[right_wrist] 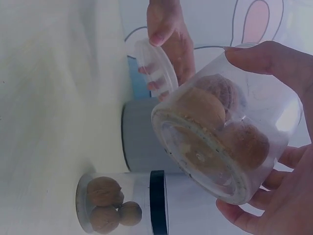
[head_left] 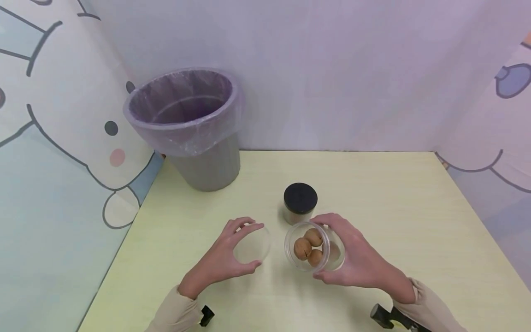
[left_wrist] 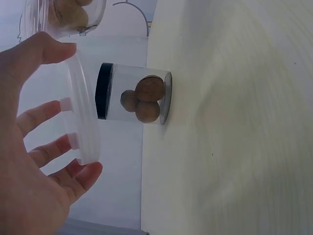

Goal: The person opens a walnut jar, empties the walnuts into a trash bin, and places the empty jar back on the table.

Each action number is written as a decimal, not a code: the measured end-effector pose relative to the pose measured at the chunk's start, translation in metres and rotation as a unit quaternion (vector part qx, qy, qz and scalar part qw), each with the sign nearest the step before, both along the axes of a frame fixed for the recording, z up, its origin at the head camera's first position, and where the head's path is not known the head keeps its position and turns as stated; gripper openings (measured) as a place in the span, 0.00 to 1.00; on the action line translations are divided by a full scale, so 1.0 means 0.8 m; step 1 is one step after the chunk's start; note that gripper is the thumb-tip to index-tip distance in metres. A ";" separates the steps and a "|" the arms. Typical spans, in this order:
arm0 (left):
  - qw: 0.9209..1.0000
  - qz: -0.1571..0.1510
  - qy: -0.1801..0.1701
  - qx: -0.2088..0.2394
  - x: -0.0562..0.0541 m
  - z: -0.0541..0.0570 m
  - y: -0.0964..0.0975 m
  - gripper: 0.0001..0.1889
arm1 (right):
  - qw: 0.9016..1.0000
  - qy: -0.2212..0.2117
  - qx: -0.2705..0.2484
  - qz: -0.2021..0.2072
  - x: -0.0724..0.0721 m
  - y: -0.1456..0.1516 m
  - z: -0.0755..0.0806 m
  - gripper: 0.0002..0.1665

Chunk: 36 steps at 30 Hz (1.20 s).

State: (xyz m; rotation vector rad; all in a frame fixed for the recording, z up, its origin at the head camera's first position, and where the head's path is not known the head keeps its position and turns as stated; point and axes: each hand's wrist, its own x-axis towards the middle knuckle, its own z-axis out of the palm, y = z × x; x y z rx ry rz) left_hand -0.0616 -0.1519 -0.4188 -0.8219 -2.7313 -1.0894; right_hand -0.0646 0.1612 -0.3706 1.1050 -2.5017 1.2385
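Observation:
In the head view my left hand [head_left: 224,253] holds a clear plastic lid [left_wrist: 87,107] by its edge, thumb on one side and fingertips on the other. My right hand [head_left: 358,260] grips a clear open jar [right_wrist: 195,178] around its side. That jar is tilted, its mouth turned toward the left hand, and several walnuts [head_left: 303,249] lie inside it. Lid and jar are apart, with a small gap between them. Just beyond the held jar stands a second clear jar with a black lid [head_left: 300,198], upright on the table; walnuts [left_wrist: 149,89] show through its wall.
A grey bin [head_left: 207,163] lined with a thin translucent bag stands at the table's back left. The pale wood-grain table [head_left: 373,184] ends at a plain light curtain [head_left: 332,78]. Cartoon-printed cloth [head_left: 74,115] hangs at the sides.

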 end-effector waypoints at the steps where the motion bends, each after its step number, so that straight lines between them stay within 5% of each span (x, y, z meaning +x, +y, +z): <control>1: 1.000 0.002 -0.001 -0.004 0.000 -0.002 -0.001 0.38 | 1.000 0.002 -0.004 0.002 0.000 0.000 0.000 0.54; 12: 0.999 0.022 -0.024 -0.040 -0.003 -0.016 -0.007 0.38 | 1.000 -0.006 -0.026 0.014 -0.002 0.000 0.007 0.55; 21: 0.997 0.028 -0.048 -0.048 -0.008 -0.032 -0.012 0.36 | 0.998 0.013 -0.059 0.032 0.003 -0.012 0.048 0.51; 36: 0.992 0.044 -0.097 -0.061 -0.016 -0.050 -0.018 0.35 | 0.999 0.006 -0.043 0.028 -0.006 -0.005 0.046 0.53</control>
